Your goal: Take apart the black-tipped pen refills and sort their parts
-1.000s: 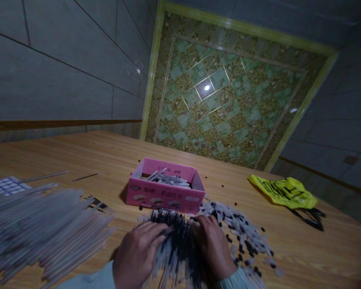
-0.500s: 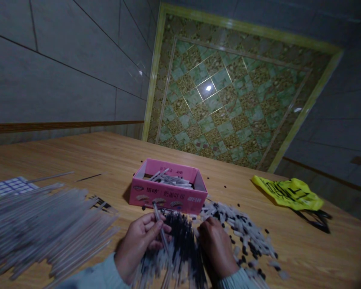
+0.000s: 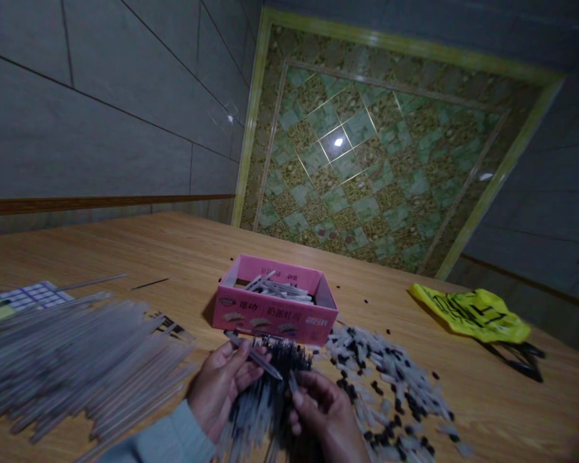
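Observation:
My left hand (image 3: pixel 224 386) holds a clear pen (image 3: pixel 255 355) between thumb and fingers, its pointed end aimed right and down. Facing that tip, my right hand (image 3: pixel 325 408) pinches a small translucent pen cap (image 3: pixel 293 383), a short gap apart from the pen. Below both hands lies a heap of dark-ended pen refills (image 3: pixel 265 405), partly hidden by them. Right of my right hand spreads a pile of translucent caps mixed with small black plugs (image 3: pixel 390 366). Just beyond the hands stands a pink box (image 3: pixel 275 316) with several assembled pens (image 3: pixel 282 289) inside.
A broad stack of clear pen barrels (image 3: pixel 77 360) covers the table's left side, beside a blue-checked cloth (image 3: pixel 31 296). One thin dark stick (image 3: pixel 148 283) lies behind it. A yellow bag (image 3: pixel 473 312) with black straps rests at the right. Tiled walls rise behind the wooden table (image 3: pixel 174 244).
The pen in my left hand has swung from steep to nearly level, tip rightward. My right hand has come from the cap pile toward it, now pinching a cap.

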A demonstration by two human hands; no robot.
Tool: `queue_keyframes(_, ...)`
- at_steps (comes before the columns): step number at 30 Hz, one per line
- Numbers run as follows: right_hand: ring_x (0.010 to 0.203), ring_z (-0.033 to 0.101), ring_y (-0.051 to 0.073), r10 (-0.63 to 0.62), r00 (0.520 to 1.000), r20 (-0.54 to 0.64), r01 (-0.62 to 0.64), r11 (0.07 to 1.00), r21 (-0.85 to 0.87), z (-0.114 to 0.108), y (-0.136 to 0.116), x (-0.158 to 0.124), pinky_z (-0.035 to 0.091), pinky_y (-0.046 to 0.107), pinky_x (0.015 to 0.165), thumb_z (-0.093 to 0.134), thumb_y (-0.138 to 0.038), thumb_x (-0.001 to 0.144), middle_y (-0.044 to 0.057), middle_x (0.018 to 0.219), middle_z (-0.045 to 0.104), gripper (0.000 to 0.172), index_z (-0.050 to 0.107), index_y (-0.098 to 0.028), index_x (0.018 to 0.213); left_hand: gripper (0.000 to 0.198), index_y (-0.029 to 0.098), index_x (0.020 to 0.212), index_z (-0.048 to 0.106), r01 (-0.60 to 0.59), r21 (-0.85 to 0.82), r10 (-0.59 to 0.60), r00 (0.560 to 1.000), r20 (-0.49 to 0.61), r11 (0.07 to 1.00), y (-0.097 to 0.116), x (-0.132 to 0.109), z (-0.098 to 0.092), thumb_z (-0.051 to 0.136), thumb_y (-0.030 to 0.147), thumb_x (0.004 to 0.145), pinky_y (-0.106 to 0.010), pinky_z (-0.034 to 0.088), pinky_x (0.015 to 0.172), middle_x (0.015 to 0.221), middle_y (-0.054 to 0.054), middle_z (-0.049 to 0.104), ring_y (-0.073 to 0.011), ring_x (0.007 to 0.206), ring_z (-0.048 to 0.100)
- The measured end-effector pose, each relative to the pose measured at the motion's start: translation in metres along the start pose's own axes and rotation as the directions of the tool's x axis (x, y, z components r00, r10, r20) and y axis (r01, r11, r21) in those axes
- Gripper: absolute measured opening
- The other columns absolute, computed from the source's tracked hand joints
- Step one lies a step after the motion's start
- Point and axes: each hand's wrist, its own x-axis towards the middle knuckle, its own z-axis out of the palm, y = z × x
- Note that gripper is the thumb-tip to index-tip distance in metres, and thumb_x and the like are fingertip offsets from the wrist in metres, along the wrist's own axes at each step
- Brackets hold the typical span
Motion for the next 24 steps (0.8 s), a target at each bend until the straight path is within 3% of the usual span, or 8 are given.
queue_keyframes(5,0.039,0.051,0.009,-0.026,0.999,-0.027,0.026,0.999,-0.022,0.002,0.001,0.0,0.041,0.021,0.04,0.082,-0.037,0.053,-0.002,0.054,0.057,0.038,0.066,-0.012,0.076,0.02,0.011,0.087,0.059,0.008,0.014,-0.008,1.0,-0.019,1.0,0.001,-0.002,0.003,0.067,0.021,0.072,-0.026,0.055,0.065,0.079,-0.011,0.072,-0.0176,0.071,0.068)
queue_keyframes(13,0.056,0.056,0.015,-0.167,0.986,-0.013,0.156,0.944,-0.291,-0.007,0.008,0.0,0.045,0.025,0.052,0.075,-0.031,0.062,0.003,0.064,0.063,0.024,0.068,-0.014,0.079,0.023,0.013,0.088,0.053,0.031,0.094,-0.03,1.0,-0.002,0.995,0.0,-0.006,0.005,0.066,0.025,0.074,-0.026,0.055,0.066,0.081,-0.01,0.072,-0.0171,0.072,0.068)
queue_keyframes(18,0.069,0.061,0.021,-0.341,0.94,0.018,0.295,0.783,-0.547,-0.005,-0.001,-0.004,0.047,0.028,0.062,0.063,-0.027,0.071,0.007,0.073,0.067,0.015,0.068,-0.016,0.079,0.028,0.015,0.09,0.05,0.073,0.183,-0.074,0.997,-0.003,0.98,-0.001,-0.01,0.007,0.067,0.03,0.074,-0.024,0.054,0.058,0.086,-0.011,0.071,-0.0153,0.065,0.068)
queue_keyframes(24,0.069,0.061,0.019,-0.472,0.852,0.225,0.454,0.454,-0.767,-0.005,-0.013,-0.009,0.046,0.024,0.062,0.053,-0.024,0.08,0.005,0.074,0.065,0.013,0.063,-0.017,0.083,0.023,0.016,0.083,0.046,0.106,0.162,-0.098,0.994,-0.054,0.981,-0.003,-0.013,0.012,0.066,0.022,0.075,-0.024,0.055,0.059,0.08,-0.011,0.072,-0.016,0.064,0.069)
